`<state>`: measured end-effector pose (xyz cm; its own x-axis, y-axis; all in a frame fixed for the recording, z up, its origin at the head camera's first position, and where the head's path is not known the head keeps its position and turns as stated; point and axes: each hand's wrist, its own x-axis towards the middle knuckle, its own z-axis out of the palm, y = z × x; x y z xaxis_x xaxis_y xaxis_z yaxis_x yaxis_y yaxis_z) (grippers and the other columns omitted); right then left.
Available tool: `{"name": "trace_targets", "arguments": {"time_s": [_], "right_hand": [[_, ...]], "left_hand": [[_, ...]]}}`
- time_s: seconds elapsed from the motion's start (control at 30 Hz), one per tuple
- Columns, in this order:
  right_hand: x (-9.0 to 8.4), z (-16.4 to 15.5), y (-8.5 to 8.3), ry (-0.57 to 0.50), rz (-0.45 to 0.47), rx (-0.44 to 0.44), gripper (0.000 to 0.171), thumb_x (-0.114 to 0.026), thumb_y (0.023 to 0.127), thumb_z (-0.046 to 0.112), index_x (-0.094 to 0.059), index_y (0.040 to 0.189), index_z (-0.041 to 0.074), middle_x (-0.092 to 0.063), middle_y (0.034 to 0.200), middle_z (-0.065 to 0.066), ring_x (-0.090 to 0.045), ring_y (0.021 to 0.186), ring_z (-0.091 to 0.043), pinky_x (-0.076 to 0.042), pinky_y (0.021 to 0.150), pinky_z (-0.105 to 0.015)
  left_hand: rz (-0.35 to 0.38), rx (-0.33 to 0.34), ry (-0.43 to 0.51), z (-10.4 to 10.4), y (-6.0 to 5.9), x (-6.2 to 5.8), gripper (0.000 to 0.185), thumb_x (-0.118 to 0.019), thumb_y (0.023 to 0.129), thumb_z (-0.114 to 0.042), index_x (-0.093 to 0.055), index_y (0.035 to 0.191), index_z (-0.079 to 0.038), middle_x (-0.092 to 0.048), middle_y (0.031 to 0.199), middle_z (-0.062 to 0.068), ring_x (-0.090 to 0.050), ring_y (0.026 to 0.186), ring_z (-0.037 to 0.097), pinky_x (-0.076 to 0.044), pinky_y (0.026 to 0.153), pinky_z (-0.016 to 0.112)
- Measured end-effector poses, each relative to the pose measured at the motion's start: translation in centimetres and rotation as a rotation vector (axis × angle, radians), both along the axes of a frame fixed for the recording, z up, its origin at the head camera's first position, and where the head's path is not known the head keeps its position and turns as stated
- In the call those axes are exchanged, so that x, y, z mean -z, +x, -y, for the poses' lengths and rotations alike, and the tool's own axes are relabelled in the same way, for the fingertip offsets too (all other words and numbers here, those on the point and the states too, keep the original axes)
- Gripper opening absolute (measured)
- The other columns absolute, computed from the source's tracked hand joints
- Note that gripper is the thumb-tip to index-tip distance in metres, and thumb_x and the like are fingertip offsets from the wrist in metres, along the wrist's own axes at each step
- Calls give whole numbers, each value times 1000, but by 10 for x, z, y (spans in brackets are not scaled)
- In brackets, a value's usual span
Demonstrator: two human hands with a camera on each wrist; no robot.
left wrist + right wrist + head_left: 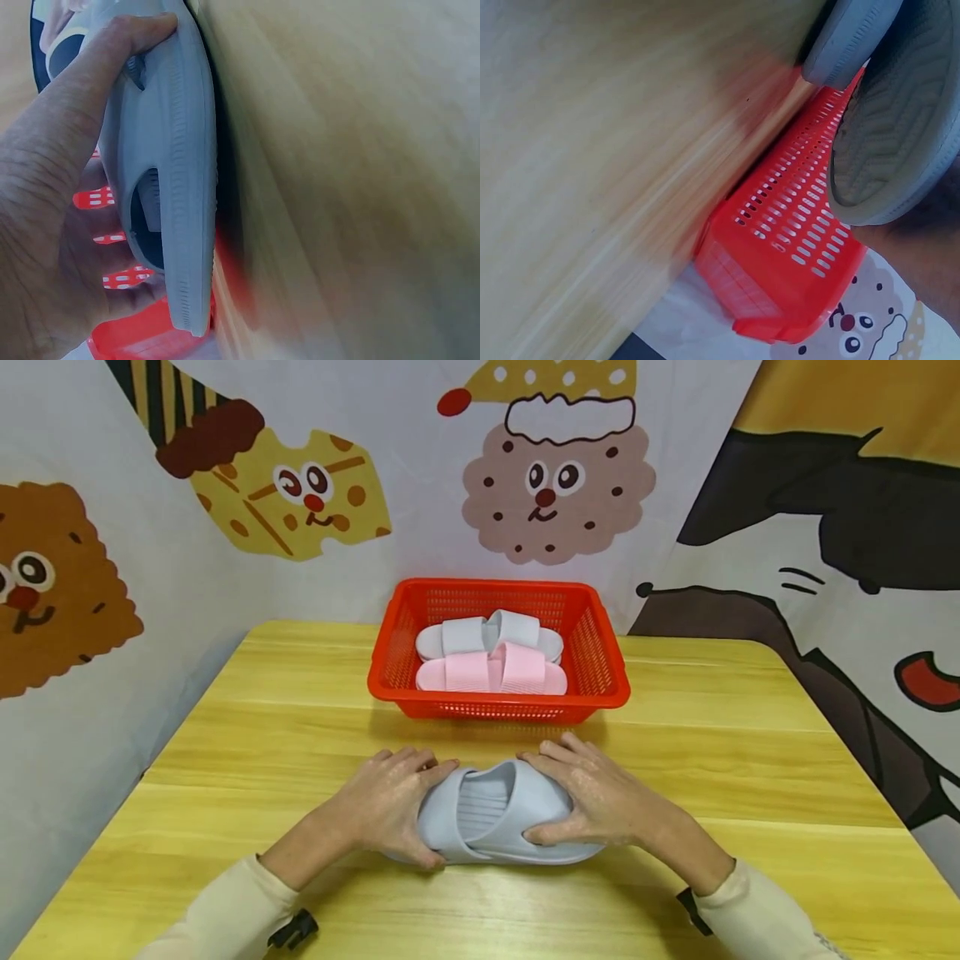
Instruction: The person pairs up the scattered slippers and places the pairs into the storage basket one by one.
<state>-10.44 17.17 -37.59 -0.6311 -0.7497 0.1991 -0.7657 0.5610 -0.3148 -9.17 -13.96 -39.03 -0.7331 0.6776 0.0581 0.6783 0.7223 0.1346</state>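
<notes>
From my remote station I read the scene from the left. A pale fabric backdrop (112,710) printed with cartoon biscuit faces hangs along the left side, and it wraps around behind the table and down the right, where a dark cartoon figure fills the cloth. The yellow wooden table (247,735) takes up the lower part of the head view, its grain running across.

My left hand (390,806) comes in from a cream sleeve (225,910) and curls round the left end of the grey-blue slippers (495,814), thumb on the near edge and fingers over the top. The left wrist view shows the thumb (112,60) pressed along the ribbed sole edge, with bits of red mesh behind. The slippers look to be two pressed together, sitting on the table just in front of the basket, near the table's middle.

Behind them stands the red mesh basket (607,668), which holds a white pair of slippers (487,635) at the back and a pink pair (491,672) in front.

My right hand (600,797) grips the right end of the grey-blue slippers, fingers spread over the strap and thumb underneath. The right wrist view shows a grooved sole (900,127) against the basket wall (795,247), tabletop blurred beside it.
</notes>
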Motion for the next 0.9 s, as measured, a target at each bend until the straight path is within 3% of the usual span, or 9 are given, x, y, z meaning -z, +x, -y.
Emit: {"name": "trace_targets", "arguments": {"time_s": [0.4,0.67,0.9], "right_hand": [[2,7,-3,-10,-6,-15,81,-77,77,63,-64,134,8,-58,113,6,-45,102,-15,-44,76,-34],[-2,4,-1,38,-42,6,86,-75,72,71,-64,133,11,-58,112,7,-48,101,-13,-47,86,-38],[-5,0,1,-54,-122,3,82,-81,66,65,-67,126,11,-58,106,7,-48,96,-12,-48,76,-33]], "left_hand": [[19,13,23,-1,-1,2,110,-80,51,-76,-61,141,-16,-60,112,2,-57,100,21,-51,82,46],[15,2,54,0,4,1,111,-80,51,-77,-59,140,-13,-60,114,2,-58,100,19,-52,82,44],[-21,28,125,-3,2,-6,108,-82,51,-73,-59,137,-13,-58,113,2,-58,85,14,-55,74,38]]}}
